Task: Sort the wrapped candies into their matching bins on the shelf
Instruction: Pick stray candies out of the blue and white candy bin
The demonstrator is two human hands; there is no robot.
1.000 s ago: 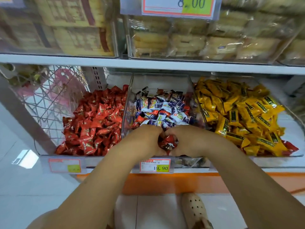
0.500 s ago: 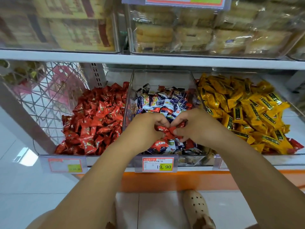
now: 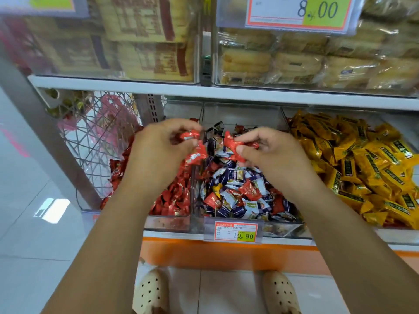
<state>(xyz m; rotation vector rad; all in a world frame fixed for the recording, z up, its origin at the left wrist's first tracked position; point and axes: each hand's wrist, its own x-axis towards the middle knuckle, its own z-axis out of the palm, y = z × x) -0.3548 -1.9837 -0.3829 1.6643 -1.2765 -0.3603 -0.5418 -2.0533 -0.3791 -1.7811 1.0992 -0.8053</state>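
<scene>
Left hand (image 3: 158, 150) hovering above middle bin (image 3: 283, 228), near its left wall, grip pinching red candies (image 3: 195, 155). Right hand (image 3: 267, 152) hovering above middle bin, grip clamping red strays (image 3: 235, 148). Reds getting picked out: probably belonging in red bin (image 3: 167, 223), left of middle bin.

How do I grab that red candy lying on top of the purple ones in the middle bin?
Pinch the red candy across its puffy middle, coming down from above: it lies on top of the pile, and the middle bin walls it in on the sides.
</scene>
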